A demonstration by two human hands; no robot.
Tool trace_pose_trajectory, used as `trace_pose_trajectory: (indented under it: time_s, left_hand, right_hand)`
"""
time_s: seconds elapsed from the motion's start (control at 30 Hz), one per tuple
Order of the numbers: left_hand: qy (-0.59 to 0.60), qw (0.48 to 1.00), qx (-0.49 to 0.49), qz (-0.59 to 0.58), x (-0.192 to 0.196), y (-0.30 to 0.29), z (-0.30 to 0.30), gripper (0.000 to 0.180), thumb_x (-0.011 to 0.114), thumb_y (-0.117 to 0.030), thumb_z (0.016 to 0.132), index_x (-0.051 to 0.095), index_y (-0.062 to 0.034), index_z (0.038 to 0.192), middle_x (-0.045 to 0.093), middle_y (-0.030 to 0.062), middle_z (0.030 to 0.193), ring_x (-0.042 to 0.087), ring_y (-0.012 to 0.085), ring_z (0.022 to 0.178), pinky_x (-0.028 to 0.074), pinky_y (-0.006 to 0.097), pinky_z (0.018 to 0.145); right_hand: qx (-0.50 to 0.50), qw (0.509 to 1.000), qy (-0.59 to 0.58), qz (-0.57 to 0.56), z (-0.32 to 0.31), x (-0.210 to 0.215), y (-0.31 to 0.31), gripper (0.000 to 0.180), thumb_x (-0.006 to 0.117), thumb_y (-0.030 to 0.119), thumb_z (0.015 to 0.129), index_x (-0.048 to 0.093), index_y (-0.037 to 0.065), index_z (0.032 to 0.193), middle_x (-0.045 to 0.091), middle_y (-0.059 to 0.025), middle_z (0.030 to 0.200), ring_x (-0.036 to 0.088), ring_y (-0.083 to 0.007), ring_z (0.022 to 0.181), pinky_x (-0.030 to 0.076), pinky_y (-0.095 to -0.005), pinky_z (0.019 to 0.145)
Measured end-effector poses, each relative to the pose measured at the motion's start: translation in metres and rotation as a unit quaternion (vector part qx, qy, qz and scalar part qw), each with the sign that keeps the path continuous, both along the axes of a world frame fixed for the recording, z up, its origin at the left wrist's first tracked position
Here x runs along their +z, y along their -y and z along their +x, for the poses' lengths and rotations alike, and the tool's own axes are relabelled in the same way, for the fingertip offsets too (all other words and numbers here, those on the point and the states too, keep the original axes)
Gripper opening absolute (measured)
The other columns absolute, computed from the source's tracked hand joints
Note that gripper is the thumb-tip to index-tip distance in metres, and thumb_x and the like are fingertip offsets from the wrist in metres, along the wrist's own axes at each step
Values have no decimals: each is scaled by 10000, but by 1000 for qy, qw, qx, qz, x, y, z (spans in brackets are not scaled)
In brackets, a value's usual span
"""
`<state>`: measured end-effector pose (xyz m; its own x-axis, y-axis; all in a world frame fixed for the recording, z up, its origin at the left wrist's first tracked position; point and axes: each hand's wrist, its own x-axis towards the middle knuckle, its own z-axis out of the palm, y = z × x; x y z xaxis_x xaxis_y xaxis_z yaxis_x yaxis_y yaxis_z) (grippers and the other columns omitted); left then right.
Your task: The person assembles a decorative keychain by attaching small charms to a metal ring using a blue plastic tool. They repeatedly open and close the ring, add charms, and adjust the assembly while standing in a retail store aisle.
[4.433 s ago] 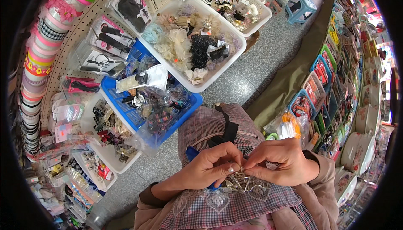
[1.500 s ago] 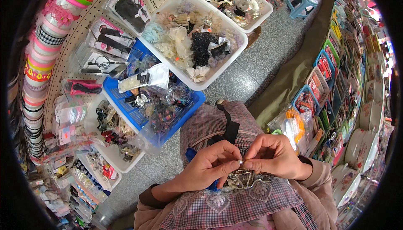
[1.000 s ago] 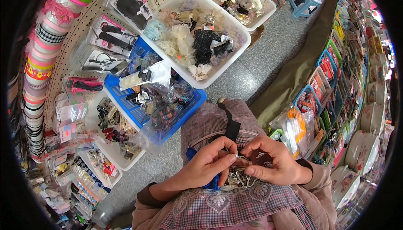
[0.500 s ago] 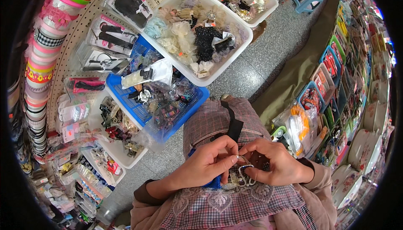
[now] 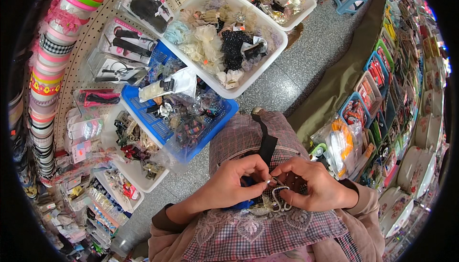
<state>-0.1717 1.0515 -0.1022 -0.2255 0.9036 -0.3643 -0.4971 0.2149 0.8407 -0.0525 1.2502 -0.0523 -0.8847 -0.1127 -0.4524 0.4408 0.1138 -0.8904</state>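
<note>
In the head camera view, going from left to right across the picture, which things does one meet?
Stacked ribbon rolls → blue basket → white tray of hair accessories → left hand → right hand → shelves of small goods.

Small metal piece [image 5: 270, 181] pinched between fingertips of left hand [image 5: 234, 185] and right hand [image 5: 311, 188]: too small for kind to be told. Silver pieces [image 5: 270, 205] below partly covered by both hands. Blue item [image 5: 246, 203] mostly hidden under left hand. Forearms cut off by lower edge. Contents of blue basket [image 5: 220, 123] blurred behind plastic bags.
</note>
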Motion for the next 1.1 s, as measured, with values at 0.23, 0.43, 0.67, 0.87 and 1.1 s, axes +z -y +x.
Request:
trace_pose_trajectory:
  time_s: [0.23,0.43,0.67,0.87,1.1]
  left_hand:
    - [-111,993,-24,-21,6,3,1,188,681,-18,850,675,-45,1036,702,10,960,663,82,874,502,219,647]
    - [-138,990,-35,5,1,6,0,210,694,-5,843,720,-52,1045,730,46,994,682,112,871,517,234,666]
    - [-141,989,-23,26,-6,7,3,225,741,21,771,730,-37,988,720,71,979,691,170,887,531,283,751]
    - [-99,994,-37,-19,-6,11,4,216,736,32,790,725,-32,996,709,65,987,681,141,885,532,262,720]
    - [-104,994,-13,-2,-1,9,5,179,719,-44,854,701,-57,1032,690,12,959,640,84,817,506,243,632]
  right_hand:
    - [8,1000,-23,12,1,-3,2,361,728,44,794,607,7,1132,635,-102,905,665,-215,765,529,-314,662]
    - [4,999,-35,23,3,-1,5,352,724,37,786,615,3,1119,636,-108,898,666,-236,799,532,-328,688]
    - [2,1000,-27,15,4,-1,7,353,723,30,789,615,-8,1122,638,-105,891,666,-207,760,531,-308,660]
    - [-2,1000,-18,10,6,-1,8,364,727,25,796,616,-12,1141,638,-102,898,661,-171,706,526,-280,621]
    - [0,998,-59,32,6,-3,8,377,728,22,784,614,-10,1142,630,-109,897,675,-203,740,536,-299,637]
